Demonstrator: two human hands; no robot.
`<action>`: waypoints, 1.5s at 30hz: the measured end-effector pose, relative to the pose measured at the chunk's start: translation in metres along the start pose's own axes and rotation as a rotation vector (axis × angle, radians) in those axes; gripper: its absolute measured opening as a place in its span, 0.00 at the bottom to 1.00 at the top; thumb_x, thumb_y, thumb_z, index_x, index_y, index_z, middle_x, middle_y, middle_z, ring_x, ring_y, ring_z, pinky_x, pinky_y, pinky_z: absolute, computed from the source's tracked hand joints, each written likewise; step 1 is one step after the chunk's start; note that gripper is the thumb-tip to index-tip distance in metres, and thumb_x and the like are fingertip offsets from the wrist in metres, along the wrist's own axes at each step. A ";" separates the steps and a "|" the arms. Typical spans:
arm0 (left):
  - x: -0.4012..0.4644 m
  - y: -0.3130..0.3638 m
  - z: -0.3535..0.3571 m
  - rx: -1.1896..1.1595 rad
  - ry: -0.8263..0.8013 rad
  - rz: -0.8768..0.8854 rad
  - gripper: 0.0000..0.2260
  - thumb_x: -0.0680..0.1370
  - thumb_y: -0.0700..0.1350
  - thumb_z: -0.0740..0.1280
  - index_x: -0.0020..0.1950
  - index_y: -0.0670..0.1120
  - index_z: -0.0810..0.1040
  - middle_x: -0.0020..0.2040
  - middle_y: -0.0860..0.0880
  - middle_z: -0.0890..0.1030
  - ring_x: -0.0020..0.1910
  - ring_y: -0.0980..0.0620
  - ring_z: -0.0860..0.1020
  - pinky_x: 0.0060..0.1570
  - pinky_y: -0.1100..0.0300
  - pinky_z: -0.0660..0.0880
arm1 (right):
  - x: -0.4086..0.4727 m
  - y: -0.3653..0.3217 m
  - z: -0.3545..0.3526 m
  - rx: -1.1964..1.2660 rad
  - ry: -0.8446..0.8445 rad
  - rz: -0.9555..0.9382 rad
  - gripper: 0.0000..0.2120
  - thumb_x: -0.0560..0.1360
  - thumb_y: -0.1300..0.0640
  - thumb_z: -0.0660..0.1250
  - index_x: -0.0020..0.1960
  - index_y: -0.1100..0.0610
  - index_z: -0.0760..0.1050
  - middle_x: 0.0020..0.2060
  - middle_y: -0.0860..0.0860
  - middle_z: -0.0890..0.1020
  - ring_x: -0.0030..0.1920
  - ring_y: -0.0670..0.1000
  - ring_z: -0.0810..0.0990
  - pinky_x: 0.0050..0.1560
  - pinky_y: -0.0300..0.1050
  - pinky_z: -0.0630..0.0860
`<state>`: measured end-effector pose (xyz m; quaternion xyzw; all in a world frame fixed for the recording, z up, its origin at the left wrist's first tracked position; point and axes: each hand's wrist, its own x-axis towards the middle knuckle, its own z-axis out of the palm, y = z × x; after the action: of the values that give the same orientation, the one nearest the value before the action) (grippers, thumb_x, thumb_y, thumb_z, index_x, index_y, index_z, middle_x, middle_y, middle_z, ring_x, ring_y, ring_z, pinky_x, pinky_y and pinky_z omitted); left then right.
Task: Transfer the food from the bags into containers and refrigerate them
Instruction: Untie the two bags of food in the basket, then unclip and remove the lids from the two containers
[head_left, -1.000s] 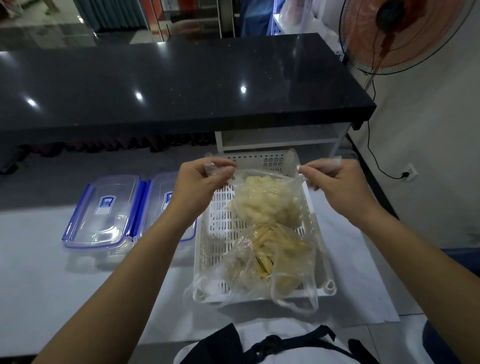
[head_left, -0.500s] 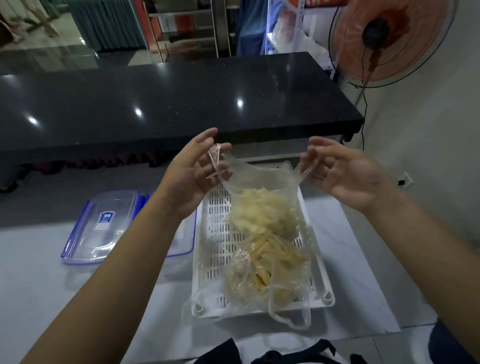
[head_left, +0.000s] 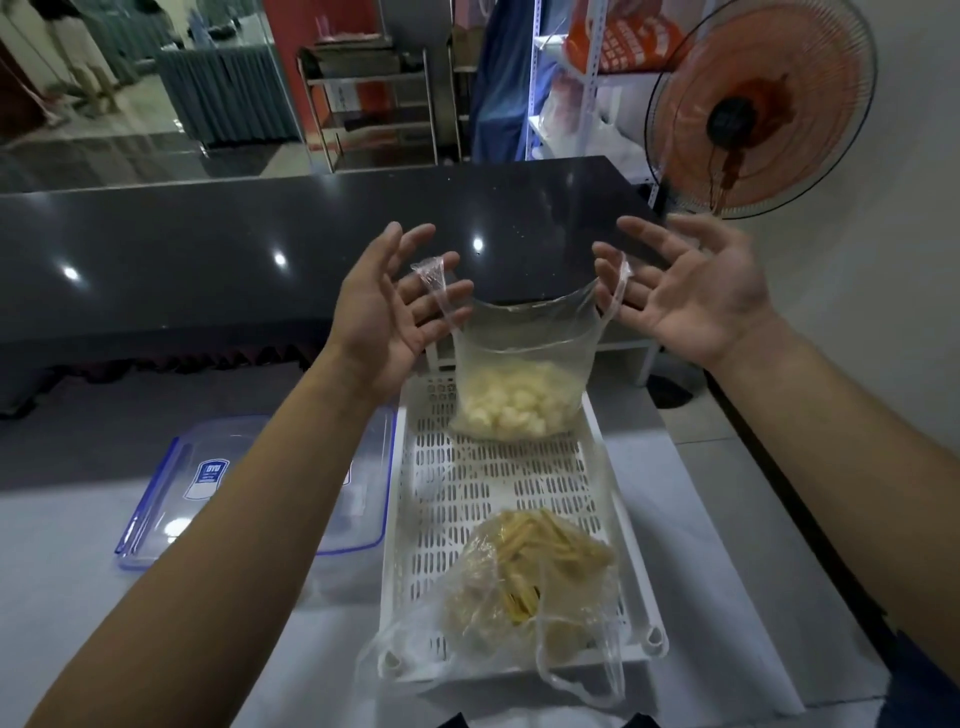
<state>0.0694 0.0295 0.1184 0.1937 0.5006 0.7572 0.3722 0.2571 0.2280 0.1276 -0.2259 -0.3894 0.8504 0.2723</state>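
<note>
Above the white tray (head_left: 524, 488), the left hand (head_left: 387, 306) and right hand (head_left: 696, 296) spread their fingers, with the clear bag (head_left: 519, 384) handles looped over them.

Two clear plastic bags of food: one bag of pale chunks (head_left: 511, 395) hanging between the hands, one bag of yellow strips (head_left: 535, 577) lying in the tray. One white slotted tray (head_left: 498, 483). Two clear containers with blue-edged lids, the left container (head_left: 176, 499) and the right container (head_left: 358, 499) (largely hidden behind the forearm). Two hands, the left hand (head_left: 387, 317) and the right hand (head_left: 696, 293). One orange fan (head_left: 758, 109). One black counter (head_left: 260, 249).
</note>
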 end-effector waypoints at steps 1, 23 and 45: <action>0.000 -0.004 -0.002 0.026 -0.002 -0.019 0.21 0.82 0.58 0.58 0.70 0.49 0.75 0.64 0.41 0.81 0.59 0.41 0.82 0.56 0.48 0.80 | 0.001 0.004 -0.002 -0.032 0.006 0.015 0.22 0.77 0.50 0.61 0.68 0.58 0.76 0.66 0.62 0.78 0.55 0.59 0.83 0.61 0.55 0.77; -0.086 -0.047 -0.031 1.256 -0.091 0.070 0.31 0.77 0.62 0.65 0.78 0.63 0.58 0.76 0.57 0.65 0.73 0.54 0.65 0.69 0.51 0.66 | -0.062 0.086 -0.009 -1.463 -0.218 -0.159 0.18 0.78 0.45 0.66 0.66 0.46 0.75 0.64 0.41 0.77 0.64 0.44 0.74 0.57 0.39 0.71; -0.272 -0.150 -0.059 1.377 0.325 -0.254 0.36 0.72 0.74 0.52 0.78 0.63 0.59 0.81 0.56 0.55 0.80 0.58 0.50 0.78 0.51 0.53 | -0.146 0.190 -0.001 -1.668 -0.732 -0.188 0.38 0.70 0.26 0.45 0.75 0.40 0.63 0.78 0.42 0.61 0.80 0.48 0.50 0.78 0.58 0.47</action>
<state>0.2618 -0.1802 -0.0202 0.2094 0.9323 0.2399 0.1714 0.3123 0.0314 0.0028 -0.0328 -0.9563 0.2861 -0.0514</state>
